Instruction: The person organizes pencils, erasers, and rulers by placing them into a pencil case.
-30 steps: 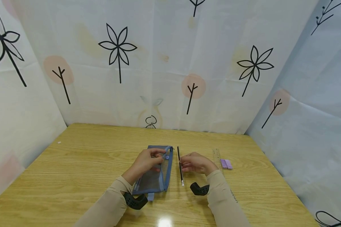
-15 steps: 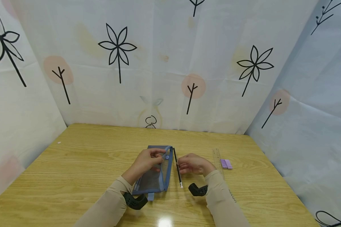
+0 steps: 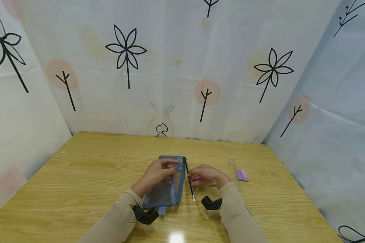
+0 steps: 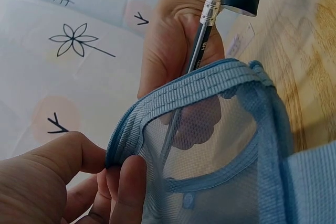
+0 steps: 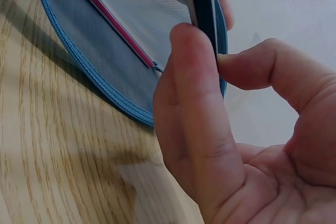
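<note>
Yellowish wood grain covers the table (image 3: 103,182), where a blue mesh pouch (image 3: 160,195) rests, its mouth parted. The person's left hand (image 3: 155,173) pinches the pouch's rim; the right hand (image 3: 208,175), just beside, clamps a dark pencil (image 3: 191,186) along that mouth, and two purple blocks (image 3: 240,175) lie farther right.

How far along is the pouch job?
Done: pouch unzipped, left hand holding it open. In progress: pencil, pinched by the right hand at the pouch's open edge. Remaining, probably: pencil into the pouch, then perhaps the ruler and purple blocks, on the table.
</note>
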Motion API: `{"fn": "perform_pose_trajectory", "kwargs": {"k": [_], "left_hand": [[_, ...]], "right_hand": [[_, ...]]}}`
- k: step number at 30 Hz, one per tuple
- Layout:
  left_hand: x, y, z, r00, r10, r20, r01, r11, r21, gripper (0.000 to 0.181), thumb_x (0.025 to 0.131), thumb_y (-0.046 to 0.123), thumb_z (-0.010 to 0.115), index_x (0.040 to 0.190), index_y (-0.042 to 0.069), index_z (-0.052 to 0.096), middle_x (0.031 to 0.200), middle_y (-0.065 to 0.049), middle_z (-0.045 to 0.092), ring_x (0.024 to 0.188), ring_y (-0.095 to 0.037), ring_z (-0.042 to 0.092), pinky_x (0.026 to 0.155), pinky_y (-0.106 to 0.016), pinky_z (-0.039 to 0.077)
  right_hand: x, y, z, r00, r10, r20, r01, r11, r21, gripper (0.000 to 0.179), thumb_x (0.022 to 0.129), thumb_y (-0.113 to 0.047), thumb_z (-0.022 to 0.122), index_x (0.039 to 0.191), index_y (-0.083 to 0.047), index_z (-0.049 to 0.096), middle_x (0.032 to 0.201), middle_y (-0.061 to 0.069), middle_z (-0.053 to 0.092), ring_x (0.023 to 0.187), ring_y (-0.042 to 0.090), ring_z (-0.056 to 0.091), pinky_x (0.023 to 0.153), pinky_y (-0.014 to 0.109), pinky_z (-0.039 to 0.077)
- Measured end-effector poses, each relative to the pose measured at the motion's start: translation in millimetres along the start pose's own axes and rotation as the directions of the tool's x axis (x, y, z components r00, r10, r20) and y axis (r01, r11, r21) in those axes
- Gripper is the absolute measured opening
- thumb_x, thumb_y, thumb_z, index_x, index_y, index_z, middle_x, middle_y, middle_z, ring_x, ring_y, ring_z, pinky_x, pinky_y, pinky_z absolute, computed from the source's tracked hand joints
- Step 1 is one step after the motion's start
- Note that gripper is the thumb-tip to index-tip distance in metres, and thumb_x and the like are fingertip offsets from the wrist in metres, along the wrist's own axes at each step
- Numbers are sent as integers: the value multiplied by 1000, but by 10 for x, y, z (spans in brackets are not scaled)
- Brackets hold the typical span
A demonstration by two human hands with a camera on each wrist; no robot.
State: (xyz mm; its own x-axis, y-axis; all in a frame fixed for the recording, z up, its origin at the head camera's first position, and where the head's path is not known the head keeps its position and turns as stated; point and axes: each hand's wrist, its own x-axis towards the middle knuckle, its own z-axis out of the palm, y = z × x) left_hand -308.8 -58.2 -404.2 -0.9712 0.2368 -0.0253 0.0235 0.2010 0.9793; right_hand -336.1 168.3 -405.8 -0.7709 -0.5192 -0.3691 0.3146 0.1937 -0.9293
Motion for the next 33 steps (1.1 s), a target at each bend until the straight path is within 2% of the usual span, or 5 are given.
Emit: {"fn": "perform_pose_trajectory", "kwargs": {"k": [22,33], "left_hand": [[-15,11,29,1000,-2,25,3,1000,-28,38,91,2,61,128,1,63,91,-8,59,78,-17,60,60,-35,61],[-22,13,42,1000,2,20,-2,1000,-18,38,90,1,63,128,0,63,88,-6,59,72,-16,59,60,-35,61]], "right_hand": [[95,24,113,1000,-23,-9,24,998,51,16,94,-4,50,82,-5,60,88,6,56,77,12,59,68,18,57],[139,76,187,999,-34,-36,37,997,62,13,96,-5,50,91,-2,61,90,7,58,79,13,61,71,19,58]]}}
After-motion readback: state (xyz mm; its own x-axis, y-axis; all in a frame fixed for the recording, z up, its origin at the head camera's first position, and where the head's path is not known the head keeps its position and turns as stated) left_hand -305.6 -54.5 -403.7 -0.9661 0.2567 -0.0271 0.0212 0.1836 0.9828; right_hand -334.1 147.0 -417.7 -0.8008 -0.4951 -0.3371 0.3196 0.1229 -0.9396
